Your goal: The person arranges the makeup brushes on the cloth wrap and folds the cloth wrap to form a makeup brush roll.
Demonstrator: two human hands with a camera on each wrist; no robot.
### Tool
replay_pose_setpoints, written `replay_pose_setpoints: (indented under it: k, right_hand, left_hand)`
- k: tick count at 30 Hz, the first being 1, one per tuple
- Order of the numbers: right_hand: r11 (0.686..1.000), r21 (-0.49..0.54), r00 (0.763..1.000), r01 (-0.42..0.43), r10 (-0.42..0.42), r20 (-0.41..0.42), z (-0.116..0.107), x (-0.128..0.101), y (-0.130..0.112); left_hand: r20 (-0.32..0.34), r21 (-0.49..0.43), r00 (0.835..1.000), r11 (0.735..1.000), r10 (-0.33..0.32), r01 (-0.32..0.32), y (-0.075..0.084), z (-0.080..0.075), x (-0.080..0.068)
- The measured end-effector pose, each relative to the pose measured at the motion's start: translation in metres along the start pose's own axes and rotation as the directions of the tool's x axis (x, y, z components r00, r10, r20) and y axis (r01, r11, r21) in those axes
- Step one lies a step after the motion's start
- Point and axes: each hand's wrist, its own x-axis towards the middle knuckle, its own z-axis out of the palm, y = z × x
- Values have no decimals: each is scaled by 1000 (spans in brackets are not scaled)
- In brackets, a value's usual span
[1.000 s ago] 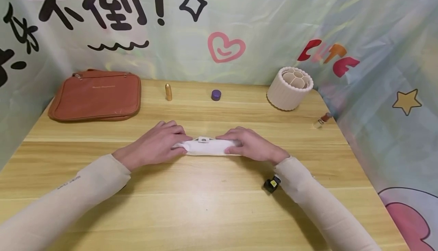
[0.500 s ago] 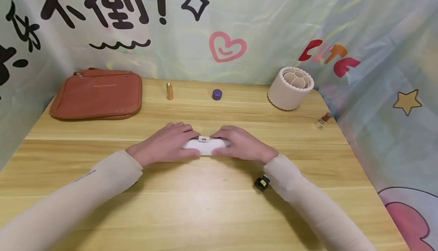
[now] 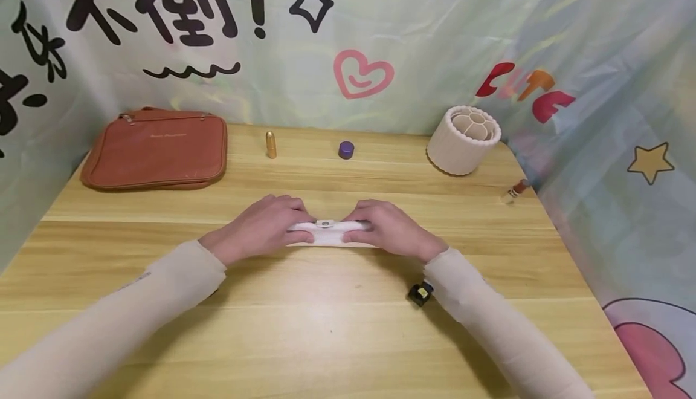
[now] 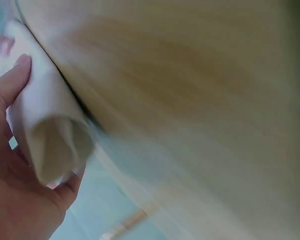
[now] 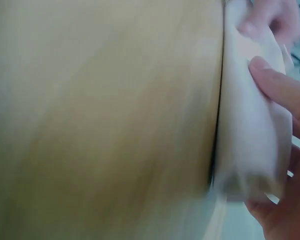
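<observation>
Near the middle of the table lies a soft white rolled pouch (image 3: 328, 237) with a small snap tab (image 3: 325, 223) along its far edge. My left hand (image 3: 263, 228) grips its left end, thumb on the near side and fingers over the far side. Its right end is held the same way by my right hand (image 3: 390, 228). The left wrist view shows the roll (image 4: 52, 100) as a hollow tube with loose layers inside. In the right wrist view my thumb presses the roll (image 5: 247, 115); its lower end is blurred.
Along the back of the wooden table (image 3: 326, 326) stand a brown zip case (image 3: 157, 151), a gold bullet-shaped tube (image 3: 271, 145), a purple cap (image 3: 346, 150) and a ribbed cream holder (image 3: 462, 142). A small bottle with a reddish-brown top (image 3: 515, 191) stands near the right edge.
Both hands slid inward along the white pouch, then drew slightly apart. The pouch has tipped, so its snap tab now sits lower and its near side looks flatter.
</observation>
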Motion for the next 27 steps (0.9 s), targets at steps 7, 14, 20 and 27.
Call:
replay_pose_setpoints:
  k: [7, 14, 20, 27]
  right_hand:
    - [987, 124, 995, -104, 102, 20, -16, -30, 28]
    - [970, 202, 991, -133, 136, 2, -17, -37, 30]
    - [972, 211, 994, -100, 105, -14, -7, -14, 10]
    - [955, 249, 986, -162, 164, 13, 3, -4, 1]
  left_hand:
    - [12, -110, 998, 992, -62, 63, -23, -11, -26]
    - [80, -155, 987, 977, -137, 148, -19, -12, -22]
    - [154, -291, 970, 929, -188, 226, -4, -8, 0]
    - [204, -384, 943, 864, -265, 326, -2, -2, 3]
